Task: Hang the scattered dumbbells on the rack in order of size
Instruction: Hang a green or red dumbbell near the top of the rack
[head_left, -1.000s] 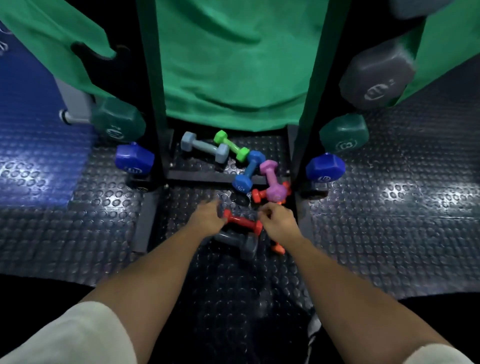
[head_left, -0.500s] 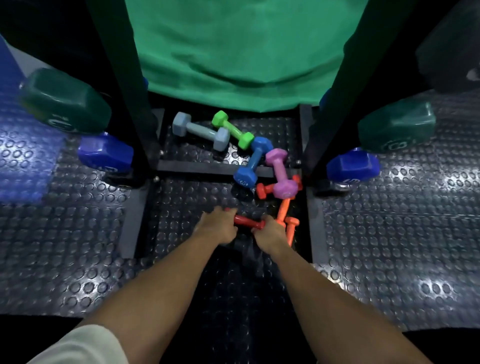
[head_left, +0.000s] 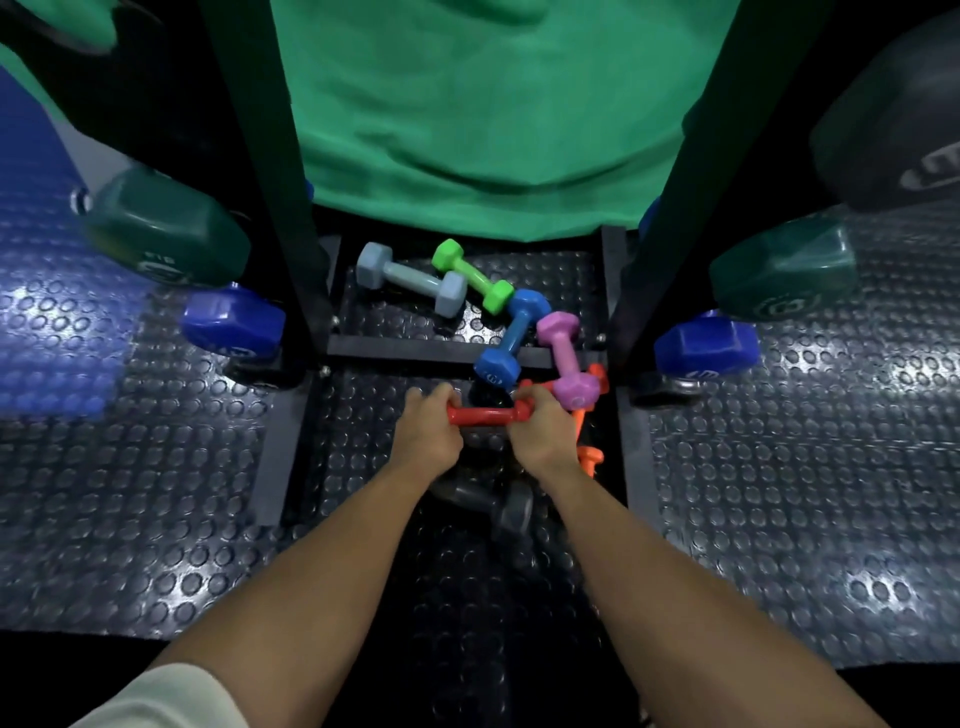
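Rack (head_left: 291, 218) standing on floor, big green and blue pairs already hanging low on its sides, heaviest lowest.

Small dumbbells lying jumbled between rack's feet: grey (head_left: 410, 279), blue (head_left: 511, 338), pink (head_left: 563, 358), green (head_left: 470, 274).

Left hand (head_left: 426, 434) and right hand (head_left: 540, 434) each gripping one end of red dumbbell (head_left: 480, 415) just in front of rack's crossbar, likely lifting smallest first.

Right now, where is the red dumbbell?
In the head view, the red dumbbell lies level at centre, gripped at its ends by the left hand and right hand, just below the blue dumbbell.
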